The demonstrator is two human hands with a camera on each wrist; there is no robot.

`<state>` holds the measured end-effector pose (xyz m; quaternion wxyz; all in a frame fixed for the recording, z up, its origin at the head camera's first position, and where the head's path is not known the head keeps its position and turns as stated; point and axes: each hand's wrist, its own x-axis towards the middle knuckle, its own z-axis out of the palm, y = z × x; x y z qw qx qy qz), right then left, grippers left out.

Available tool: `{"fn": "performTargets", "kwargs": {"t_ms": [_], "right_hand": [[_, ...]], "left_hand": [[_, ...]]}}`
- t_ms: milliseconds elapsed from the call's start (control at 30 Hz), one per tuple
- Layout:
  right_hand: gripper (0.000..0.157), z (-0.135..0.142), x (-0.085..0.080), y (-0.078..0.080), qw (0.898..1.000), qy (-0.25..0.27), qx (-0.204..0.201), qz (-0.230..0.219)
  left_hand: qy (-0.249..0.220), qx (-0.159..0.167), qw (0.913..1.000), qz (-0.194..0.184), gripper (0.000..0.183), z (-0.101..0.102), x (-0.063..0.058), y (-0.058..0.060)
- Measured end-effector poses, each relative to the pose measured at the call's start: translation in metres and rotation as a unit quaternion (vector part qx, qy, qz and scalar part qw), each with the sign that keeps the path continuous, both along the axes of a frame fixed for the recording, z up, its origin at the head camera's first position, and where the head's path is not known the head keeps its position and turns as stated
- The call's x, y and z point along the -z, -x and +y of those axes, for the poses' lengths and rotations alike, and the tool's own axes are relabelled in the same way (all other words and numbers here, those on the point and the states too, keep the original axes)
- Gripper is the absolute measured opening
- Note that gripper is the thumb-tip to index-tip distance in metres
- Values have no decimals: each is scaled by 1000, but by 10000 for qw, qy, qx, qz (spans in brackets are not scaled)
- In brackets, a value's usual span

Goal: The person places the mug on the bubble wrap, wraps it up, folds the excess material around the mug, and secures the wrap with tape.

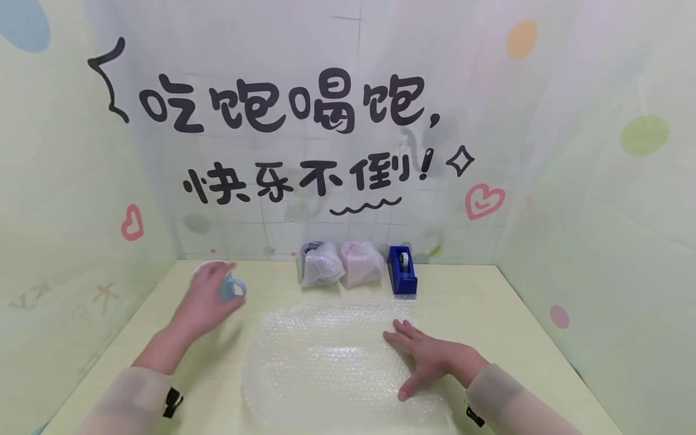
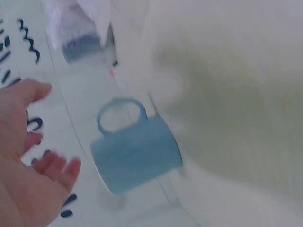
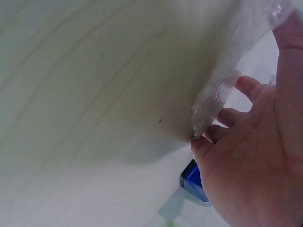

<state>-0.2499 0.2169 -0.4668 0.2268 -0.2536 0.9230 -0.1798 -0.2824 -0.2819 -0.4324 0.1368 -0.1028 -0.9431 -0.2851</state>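
Toward the left of the counter (image 1: 522, 344), the relaxed, ungripping left hand (image 1: 209, 300) should curl squarely around the blue mug (image 2: 137, 156) beside it while the splayed right hand (image 1: 429, 359) steadies the bubble wrap (image 1: 326, 362).

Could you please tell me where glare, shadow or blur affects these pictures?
Head view: bright glints speckle the bubble wrap; left wrist view: soft overall, the wrapped bundle at upper left looking blurred, with a broad shadow on the tabletop to the right of the blue mug; right wrist view: a soft shadow darkens the tabletop near the bubble wrap's edge.
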Motion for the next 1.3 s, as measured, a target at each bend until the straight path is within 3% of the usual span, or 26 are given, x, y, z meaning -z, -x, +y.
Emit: {"fn": "performTargets", "kwargs": {"t_ms": [133, 233, 367, 533, 633, 1067, 1300], "right_hand": [[126, 0, 1, 0, 10000, 24, 3, -27], [126, 1, 1, 0, 10000, 35, -6, -17], [127, 0, 0, 1, 10000, 15, 7, -30], [126, -2, -3, 1, 9999, -10, 66, -95], [126, -2, -4, 0, 9999, 1, 79, -110], [126, -2, 0, 1, 9999, 51, 77, -54], [126, -3, -1, 4, 9999, 18, 132, -82]], "left_hand": [[-570, -1112, 9914, -384, 110, -25, 0, 21], [-791, -1445, 9832, -791, 119, -35, 5, 31], [-842, -1358, 9800, -1184, 119, -42, 9, 40], [-968, -1085, 9794, -1399, 110, -44, 13, 46], [-1003, -1040, 9804, -1342, 106, -44, 17, 48], [-1063, -1421, 9777, -1125, 101, -41, 22, 46], [-1099, -1396, 9778, -1108, 102, -40, 20, 44]]}}
